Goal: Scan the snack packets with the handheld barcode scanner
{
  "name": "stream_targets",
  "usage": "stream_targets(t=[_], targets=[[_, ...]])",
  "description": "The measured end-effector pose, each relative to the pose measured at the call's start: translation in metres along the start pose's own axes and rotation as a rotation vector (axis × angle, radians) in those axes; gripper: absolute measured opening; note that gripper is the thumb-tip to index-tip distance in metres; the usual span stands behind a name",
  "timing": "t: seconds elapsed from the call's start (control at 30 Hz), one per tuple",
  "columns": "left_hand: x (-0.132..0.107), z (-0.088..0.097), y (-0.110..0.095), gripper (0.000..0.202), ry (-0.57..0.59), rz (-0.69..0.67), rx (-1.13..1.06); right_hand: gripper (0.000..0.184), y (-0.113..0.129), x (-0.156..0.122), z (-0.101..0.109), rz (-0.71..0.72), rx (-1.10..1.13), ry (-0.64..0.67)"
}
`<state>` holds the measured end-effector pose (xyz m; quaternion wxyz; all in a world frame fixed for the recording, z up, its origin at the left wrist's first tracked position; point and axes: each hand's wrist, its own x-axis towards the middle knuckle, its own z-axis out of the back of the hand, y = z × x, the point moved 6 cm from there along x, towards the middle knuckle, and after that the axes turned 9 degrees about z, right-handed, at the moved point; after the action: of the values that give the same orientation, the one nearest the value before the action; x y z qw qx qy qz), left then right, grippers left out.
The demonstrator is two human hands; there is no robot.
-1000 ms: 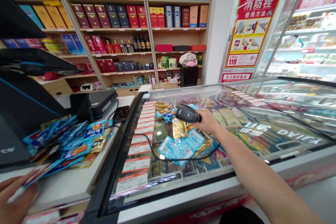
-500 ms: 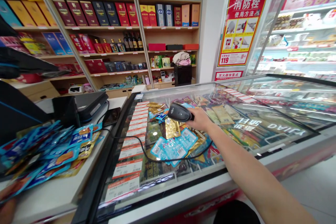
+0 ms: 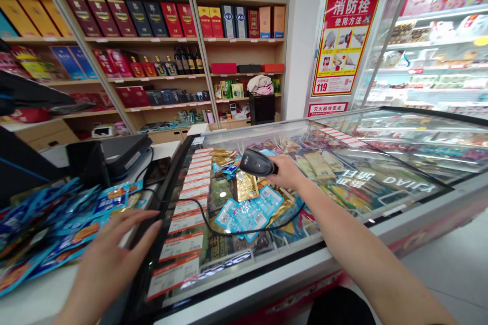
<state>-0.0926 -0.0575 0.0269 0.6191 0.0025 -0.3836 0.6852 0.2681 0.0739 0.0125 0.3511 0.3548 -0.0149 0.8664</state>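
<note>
My right hand (image 3: 285, 171) is wrapped round a black barcode scanner (image 3: 256, 162), held over the glass top of a chest freezer. Below it, blue snack packets (image 3: 247, 213) lie on the glass with a gold packet (image 3: 247, 186) beside them. A black cable (image 3: 213, 227) curves across the glass. My left hand (image 3: 118, 249) hovers at the freezer's left edge, fingers stretched out and thumb apart, with nothing in it. Left of that hand, a heap of blue snack packets (image 3: 64, 228) covers part of the white counter (image 3: 49, 284).
A dark machine (image 3: 127, 155) and a phone (image 3: 157, 168) stand on the counter at the back left. Price labels (image 3: 192, 218) run along the freezer's left side. Shelves of boxes and bottles (image 3: 188, 61) line the back wall. A lit display fridge (image 3: 438, 56) is at the right.
My left hand has come in from the lower left edge, away from the packet heap, and is now empty over the freezer's edge. The scanner stays nearly where it was.
</note>
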Motion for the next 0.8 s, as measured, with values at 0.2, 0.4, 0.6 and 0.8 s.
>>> stream_targets(t=[0.2, 0.4, 0.6, 0.8], targets=[[0.003, -0.106, -0.105, 0.041, 0.488, -0.117, 0.023, 0.023, -0.002, -0.001, -0.003, 0.002, 0.050, -0.001], [-0.002, -0.146, -0.119, 0.043, 0.630, -0.057, 0.128, 0.019, -0.003, -0.001, -0.003, -0.001, 0.020, 0.006], [0.000, -0.149, -0.107, 0.049, 0.660, 0.041, -0.227, 0.019, -0.002, 0.000, -0.001, 0.013, -0.003, 0.000], [0.000, -0.135, -0.103, 0.033, 0.982, 0.223, -0.583, 0.018, 0.000, -0.001, 0.000, -0.011, -0.003, 0.011]])
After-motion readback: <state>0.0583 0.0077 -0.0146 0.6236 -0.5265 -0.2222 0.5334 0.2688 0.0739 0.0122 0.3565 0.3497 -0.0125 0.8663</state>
